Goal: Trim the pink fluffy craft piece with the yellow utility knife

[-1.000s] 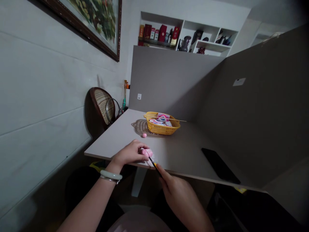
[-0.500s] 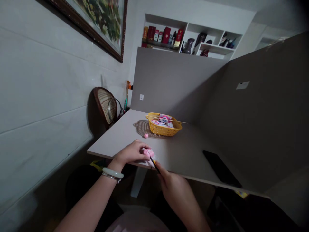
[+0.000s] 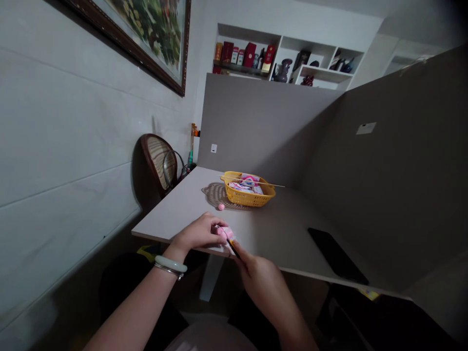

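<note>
My left hand (image 3: pixel 199 233) rests on the near edge of the grey table (image 3: pixel 270 234) with its fingers curled on a small pink piece (image 3: pixel 225 232) that lies on a clear wrapper. My right hand (image 3: pixel 261 282) is closed round a thin dark tool (image 3: pixel 231 246) with a yellow band, and the tool's tip touches the pink piece. A green bangle sits on my left wrist. A small pink ball (image 3: pixel 221 206) lies loose on the table farther back.
A yellow basket (image 3: pixel 247 196) with pink and white packets and a long wooden skewer (image 3: pixel 256 182) across its rim stands mid-table. A black phone (image 3: pixel 338 256) lies at the right front. Grey partitions close the back and right. A wooden chair (image 3: pixel 158 161) stands at the left.
My right hand has moved a little closer to the pink piece, bringing the tool in. The view has shifted slightly; my left hand has stayed on the piece.
</note>
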Tool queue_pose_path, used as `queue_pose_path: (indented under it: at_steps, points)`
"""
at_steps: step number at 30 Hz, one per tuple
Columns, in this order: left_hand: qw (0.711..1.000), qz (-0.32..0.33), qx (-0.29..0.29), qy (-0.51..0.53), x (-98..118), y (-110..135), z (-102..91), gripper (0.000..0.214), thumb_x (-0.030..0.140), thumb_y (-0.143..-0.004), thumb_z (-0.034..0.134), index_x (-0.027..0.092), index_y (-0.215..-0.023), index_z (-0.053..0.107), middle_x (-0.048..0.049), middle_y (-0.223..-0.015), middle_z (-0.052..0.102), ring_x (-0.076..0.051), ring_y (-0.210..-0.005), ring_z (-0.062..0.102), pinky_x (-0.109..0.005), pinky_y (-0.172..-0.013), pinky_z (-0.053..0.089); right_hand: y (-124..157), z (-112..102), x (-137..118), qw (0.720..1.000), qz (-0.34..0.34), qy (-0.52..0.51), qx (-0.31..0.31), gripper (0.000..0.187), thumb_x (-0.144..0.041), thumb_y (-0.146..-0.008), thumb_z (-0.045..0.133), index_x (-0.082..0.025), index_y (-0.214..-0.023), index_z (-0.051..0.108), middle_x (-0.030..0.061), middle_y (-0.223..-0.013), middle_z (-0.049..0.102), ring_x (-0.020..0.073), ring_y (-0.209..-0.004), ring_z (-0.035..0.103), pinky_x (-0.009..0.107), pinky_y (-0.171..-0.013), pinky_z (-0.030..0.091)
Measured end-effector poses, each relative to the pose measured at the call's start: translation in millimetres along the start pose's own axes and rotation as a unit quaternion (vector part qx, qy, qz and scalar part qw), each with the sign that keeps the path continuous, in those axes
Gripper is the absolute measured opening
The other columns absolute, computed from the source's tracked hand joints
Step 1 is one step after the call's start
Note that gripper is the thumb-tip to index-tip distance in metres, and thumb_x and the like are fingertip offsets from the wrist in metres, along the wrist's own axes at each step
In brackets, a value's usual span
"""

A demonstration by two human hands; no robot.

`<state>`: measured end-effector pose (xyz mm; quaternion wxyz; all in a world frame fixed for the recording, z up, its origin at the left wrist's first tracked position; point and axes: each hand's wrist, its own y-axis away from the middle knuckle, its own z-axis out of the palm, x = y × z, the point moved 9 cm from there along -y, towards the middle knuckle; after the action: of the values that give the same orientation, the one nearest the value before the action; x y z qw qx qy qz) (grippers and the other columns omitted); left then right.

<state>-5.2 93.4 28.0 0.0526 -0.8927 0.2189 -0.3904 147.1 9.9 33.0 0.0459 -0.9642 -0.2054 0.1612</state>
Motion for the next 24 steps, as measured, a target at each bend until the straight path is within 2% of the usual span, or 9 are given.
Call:
queue_pose_path:
  at_steps: [3, 8, 11, 17, 20, 24]
  points:
    - [1.000, -0.001, 0.015, -0.004, 1, 2, -2.3, 0.046, 0.037, -0.069, 0.074, 0.025, -0.113, 0.072, -0.0068, -0.113, 0.063, -0.025, -0.109, 0.058, -0.036, -0.100, 0.045, -4, 4, 0, 1.000, 0.000, -0.020, 0.001, 0.048, -0.019, -0.099, 0.039, -0.028, -0.147, 0.044, 0.0125, -0.099, 0.077, 0.0248, -0.085, 0.074, 0.025, -0.064, 0.048]
    - [1.000, -0.006, 0.012, 0.006, 5, 4, -1.7, 0.045, 0.038, -0.070, 0.073, 0.025, -0.113, 0.072, -0.0072, -0.112, 0.062, -0.025, -0.110, 0.057, -0.035, -0.100, 0.045, 16, 0, 17, 1.000, 0.007, -0.027, -0.008, 0.049, -0.015, -0.095, 0.043, -0.027, -0.142, 0.050, 0.0104, -0.104, 0.076, 0.0236, -0.090, 0.073, 0.028, -0.073, 0.051]
    - [1.000, -0.014, 0.007, 0.000, 4, 3, -2.0, 0.045, 0.039, -0.070, 0.073, 0.024, -0.112, 0.072, -0.0073, -0.113, 0.063, -0.025, -0.108, 0.058, -0.035, -0.099, 0.045, 21, -4, 18, 1.000, 0.008, -0.022, -0.006, 0.047, -0.016, -0.095, 0.044, -0.027, -0.140, 0.053, 0.0107, -0.107, 0.076, 0.0236, -0.095, 0.072, 0.029, -0.077, 0.051]
    - [1.000, -0.011, 0.007, -0.014, 5, 2, -2.5, 0.048, 0.035, -0.068, 0.075, 0.022, -0.114, 0.071, -0.0079, -0.115, 0.063, -0.024, -0.108, 0.059, -0.033, -0.099, 0.045, 0, 3, -1, 0.999, -0.001, 0.045, 0.001, 0.052, -0.014, -0.097, 0.040, -0.028, -0.146, 0.044, 0.0109, -0.093, 0.078, 0.0256, -0.077, 0.075, 0.026, -0.059, 0.048]
    - [0.999, -0.005, 0.024, -0.025, 6, 2, -4.7, 0.048, 0.032, -0.068, 0.076, 0.021, -0.115, 0.071, -0.0074, -0.113, 0.066, -0.024, -0.109, 0.059, -0.033, -0.100, 0.045, -3, 9, 0, 0.999, -0.006, 0.032, 0.020, 0.051, -0.015, -0.098, 0.039, -0.028, -0.147, 0.044, 0.0102, -0.091, 0.078, 0.0245, -0.076, 0.075, 0.025, -0.058, 0.047]
    - [0.999, 0.020, 0.027, -0.035, 10, 2, -3.0, 0.046, 0.031, -0.069, 0.076, 0.023, -0.114, 0.071, -0.0050, -0.110, 0.068, -0.024, -0.111, 0.057, -0.033, -0.100, 0.045, 5, 11, 6, 0.998, -0.029, -0.010, 0.060, 0.055, -0.011, -0.094, 0.041, -0.025, -0.148, 0.042, 0.0072, -0.095, 0.077, 0.0210, -0.079, 0.074, 0.025, -0.063, 0.049]
